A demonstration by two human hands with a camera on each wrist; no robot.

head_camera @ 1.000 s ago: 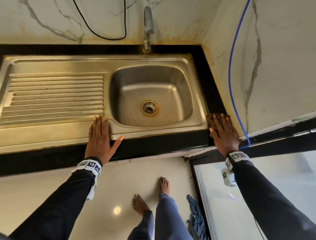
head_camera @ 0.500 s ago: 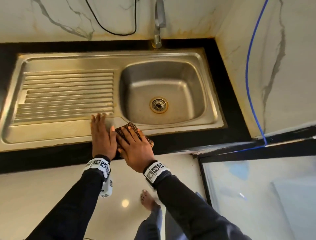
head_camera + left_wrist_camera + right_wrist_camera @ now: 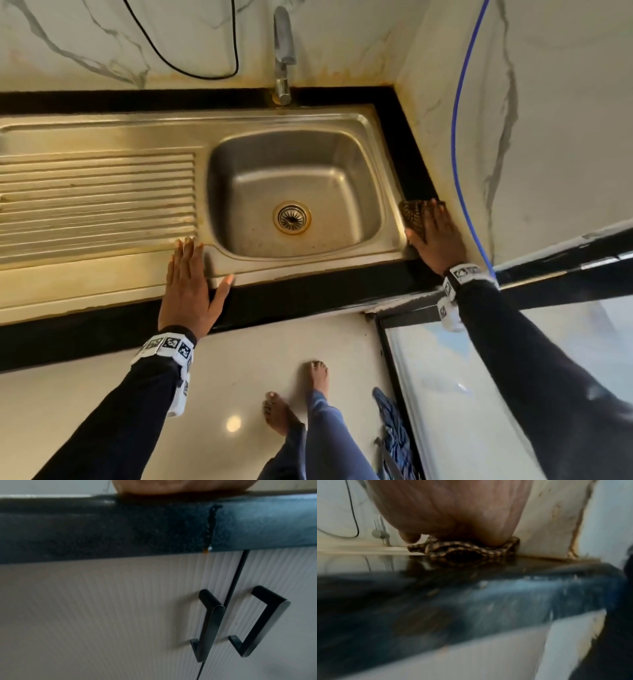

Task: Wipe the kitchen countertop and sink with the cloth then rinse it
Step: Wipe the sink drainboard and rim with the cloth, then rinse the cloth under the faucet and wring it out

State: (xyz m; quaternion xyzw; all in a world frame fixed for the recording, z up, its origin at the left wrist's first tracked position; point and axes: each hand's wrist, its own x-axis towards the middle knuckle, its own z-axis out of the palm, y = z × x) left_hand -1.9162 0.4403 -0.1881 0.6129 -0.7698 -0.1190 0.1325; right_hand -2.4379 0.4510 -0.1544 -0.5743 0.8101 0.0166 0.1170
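A steel sink (image 3: 294, 192) with a ribbed drainboard (image 3: 96, 198) is set in a black countertop (image 3: 291, 301). My right hand (image 3: 436, 233) presses a brown checked cloth (image 3: 412, 214) flat onto the black strip to the right of the basin, against the side wall. In the right wrist view the cloth (image 3: 464, 550) is squashed under my palm (image 3: 453, 511). My left hand (image 3: 188, 277) lies flat with straight fingers on the sink's front rim, thumb spread toward the basin. The tap (image 3: 282, 51) stands behind the basin.
A blue hose (image 3: 457, 144) runs down the marble side wall at the right, and a black cable (image 3: 191, 65) loops on the back wall. Cabinet doors with black handles (image 3: 211, 623) hang below the counter. A blue rag (image 3: 394, 435) lies on the floor by my bare feet.
My right hand has swept the cloth from the sink's front rim beside my left hand to the right end of the counter, then further back along the side strip. The left hand stayed put.
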